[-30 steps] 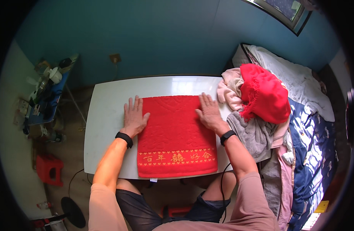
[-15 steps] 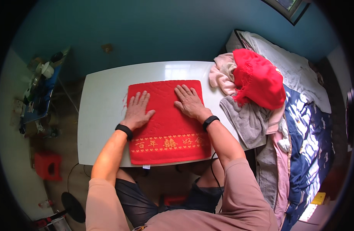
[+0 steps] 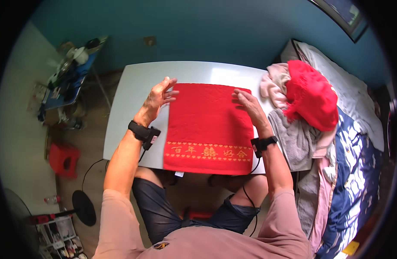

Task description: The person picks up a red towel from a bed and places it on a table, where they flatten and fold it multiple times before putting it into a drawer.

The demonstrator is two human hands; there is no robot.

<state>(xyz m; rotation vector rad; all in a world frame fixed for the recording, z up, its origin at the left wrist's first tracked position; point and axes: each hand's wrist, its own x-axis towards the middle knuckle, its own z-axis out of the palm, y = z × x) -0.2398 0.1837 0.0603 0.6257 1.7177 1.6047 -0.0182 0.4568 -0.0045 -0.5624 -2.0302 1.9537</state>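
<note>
A red towel (image 3: 207, 116) lies flat on the white table (image 3: 136, 99), its near edge at the table's front. A band of gold characters and small hearts crosses its lower part, and a white tag (image 3: 179, 174) sticks out below. My left hand (image 3: 158, 99) is by the towel's far left corner, turned on its side with the fingers apart. By the far right corner is my right hand (image 3: 251, 107), fingers extended and palm turned inward. Both hands are empty and look raised off the cloth; any light touch on its edges I cannot tell.
At the table's right end are a red fringed cloth (image 3: 313, 97), a pink cloth (image 3: 274, 86) and a grey towel (image 3: 291, 138). Beyond them is a bed with a blue patterned cover (image 3: 351, 172). A red stool (image 3: 64, 159) and a cluttered blue side table (image 3: 73, 90) stand left.
Both hands have come up from lying flat on the towel and turned palms inward, moving out to its far corners. The towel keeps its place on the table; the whole view has shifted.
</note>
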